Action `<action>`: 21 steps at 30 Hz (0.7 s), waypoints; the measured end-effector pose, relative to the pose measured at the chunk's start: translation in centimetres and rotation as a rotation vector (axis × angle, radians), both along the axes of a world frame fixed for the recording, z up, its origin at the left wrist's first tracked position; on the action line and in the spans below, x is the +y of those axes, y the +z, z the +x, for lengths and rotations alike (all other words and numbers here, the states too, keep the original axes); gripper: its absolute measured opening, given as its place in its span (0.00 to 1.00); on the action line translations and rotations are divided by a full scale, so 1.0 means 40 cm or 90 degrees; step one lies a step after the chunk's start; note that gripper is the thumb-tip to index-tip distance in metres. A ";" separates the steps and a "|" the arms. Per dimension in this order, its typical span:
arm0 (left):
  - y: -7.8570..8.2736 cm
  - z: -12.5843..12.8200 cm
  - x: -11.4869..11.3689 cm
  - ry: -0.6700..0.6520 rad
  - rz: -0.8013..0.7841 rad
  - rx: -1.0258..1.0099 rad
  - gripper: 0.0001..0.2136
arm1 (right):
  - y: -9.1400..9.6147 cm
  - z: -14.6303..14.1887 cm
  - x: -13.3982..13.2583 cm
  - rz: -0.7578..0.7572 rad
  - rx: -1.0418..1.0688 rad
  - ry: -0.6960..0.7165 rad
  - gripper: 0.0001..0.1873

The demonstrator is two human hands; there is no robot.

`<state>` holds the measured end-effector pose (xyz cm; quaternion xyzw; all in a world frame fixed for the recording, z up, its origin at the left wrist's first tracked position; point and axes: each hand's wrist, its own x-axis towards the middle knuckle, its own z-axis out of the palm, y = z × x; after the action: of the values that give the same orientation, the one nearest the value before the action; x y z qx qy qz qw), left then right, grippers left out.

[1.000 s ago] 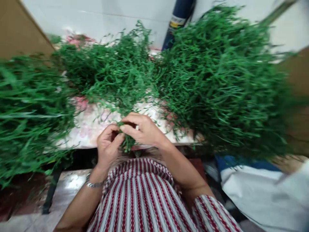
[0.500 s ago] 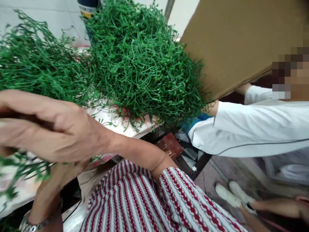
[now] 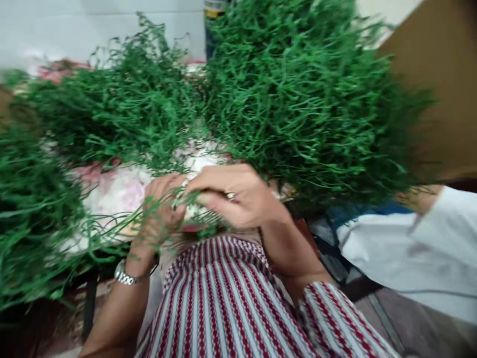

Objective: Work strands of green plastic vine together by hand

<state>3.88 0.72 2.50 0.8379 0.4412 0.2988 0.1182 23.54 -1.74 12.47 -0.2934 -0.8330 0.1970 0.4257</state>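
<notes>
My left hand point(image 3: 160, 214), with a metal watch on the wrist, is low in front of the striped garment, closed on green artificial plant stems point(image 3: 126, 221). Facing it, my right hand point(image 3: 238, 196), wearing a ring, has thumb and fingers pinched together at the same stems. Motion blur hides exactly where its fingertips grip. Just beyond the hands is a table with a pale flowered cover point(image 3: 119, 191). A big heap of green artificial sprigs point(image 3: 305, 109) rises at the right, and a smaller pile point(image 3: 122, 104) lies behind my left hand.
More green sprigs point(image 3: 33, 214) hang over the table's left edge. A dark container point(image 3: 212, 30) stands against the tiled wall. At the right are a large cardboard sheet point(image 3: 443, 89) and another person's white sleeve point(image 3: 447, 233).
The view has swung left. My right hand, earlier stretched across over my left wrist, has drawn back and now meets my left hand, which shows fully, at the stems.
</notes>
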 end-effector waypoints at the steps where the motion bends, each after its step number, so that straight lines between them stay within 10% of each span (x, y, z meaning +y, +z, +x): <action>1: 0.003 -0.014 -0.015 0.033 0.008 0.008 0.17 | -0.012 0.019 0.005 -0.018 0.046 -0.034 0.08; 5: 0.025 -0.050 -0.082 0.107 0.078 -0.025 0.14 | -0.052 0.062 0.009 -0.081 0.071 0.062 0.08; 9: 0.049 -0.076 -0.146 -0.027 0.108 -0.076 0.07 | -0.068 0.057 -0.017 -0.129 0.017 0.171 0.10; 17: 0.082 -0.114 -0.204 -0.302 -0.357 0.054 0.12 | -0.102 0.025 -0.053 -0.130 -0.111 0.171 0.12; 21: 0.153 -0.146 -0.225 -0.477 -0.412 -0.150 0.15 | -0.118 0.011 -0.051 -0.113 -0.184 0.154 0.11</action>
<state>-1.96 -8.28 8.61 0.8196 0.1641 0.1766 0.5197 23.99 -3.79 7.77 -0.2527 -0.8940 0.2748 0.2476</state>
